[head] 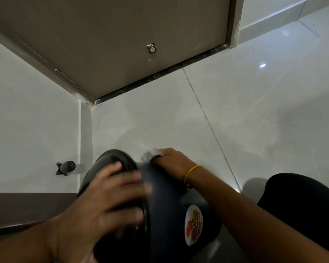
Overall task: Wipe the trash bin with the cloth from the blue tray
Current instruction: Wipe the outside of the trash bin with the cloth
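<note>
Glossy white tiled floor (235, 95) meeting a brown door (112, 35) with a small metal stopper (151, 48); a black doorstop (66, 167) is fixed to the white wall at left. The dark trash bin (160, 205) lies tilted at bottom centre. Left hand (103, 202), fingers spread, is pressed flat on the bin's black lid (112, 160). Right hand (171, 161), a yellow band (191, 172) at its wrist, is closed on a grey cloth (150, 154) held against the bin's far upper side. A round white sticker (194, 224) with orange and red print marks the bin wall; its writing cannot be read. The bin's inside is not visible
</note>
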`<act>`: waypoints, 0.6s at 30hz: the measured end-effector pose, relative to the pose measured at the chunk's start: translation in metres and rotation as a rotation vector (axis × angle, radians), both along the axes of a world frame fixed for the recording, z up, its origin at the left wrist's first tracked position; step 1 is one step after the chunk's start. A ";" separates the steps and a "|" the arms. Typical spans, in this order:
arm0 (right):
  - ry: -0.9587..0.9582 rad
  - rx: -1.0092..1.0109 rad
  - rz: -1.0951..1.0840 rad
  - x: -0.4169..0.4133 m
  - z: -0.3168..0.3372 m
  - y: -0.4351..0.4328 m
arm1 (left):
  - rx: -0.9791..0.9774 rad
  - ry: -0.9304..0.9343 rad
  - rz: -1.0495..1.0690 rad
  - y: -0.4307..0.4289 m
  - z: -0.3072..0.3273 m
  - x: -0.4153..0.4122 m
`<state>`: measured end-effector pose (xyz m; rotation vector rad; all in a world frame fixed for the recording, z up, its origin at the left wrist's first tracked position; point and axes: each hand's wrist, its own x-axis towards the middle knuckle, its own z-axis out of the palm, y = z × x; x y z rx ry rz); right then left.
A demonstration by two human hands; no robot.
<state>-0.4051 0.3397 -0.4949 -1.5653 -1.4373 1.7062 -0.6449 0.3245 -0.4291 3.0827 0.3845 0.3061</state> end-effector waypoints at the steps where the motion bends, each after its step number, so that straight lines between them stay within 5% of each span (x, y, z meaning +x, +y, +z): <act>1: -0.092 -0.064 0.006 0.005 -0.012 0.000 | -0.004 -0.051 0.175 0.011 0.001 0.011; 6: -0.147 -0.281 -0.064 0.018 -0.054 -0.001 | -0.712 -0.127 0.610 0.023 0.017 0.026; 11: -0.096 -0.285 -0.121 0.009 -0.052 -0.006 | -0.862 0.030 0.817 0.071 0.024 0.065; 18: 0.067 -0.014 -0.212 -0.009 0.005 -0.009 | -0.732 0.087 0.610 0.065 0.032 0.072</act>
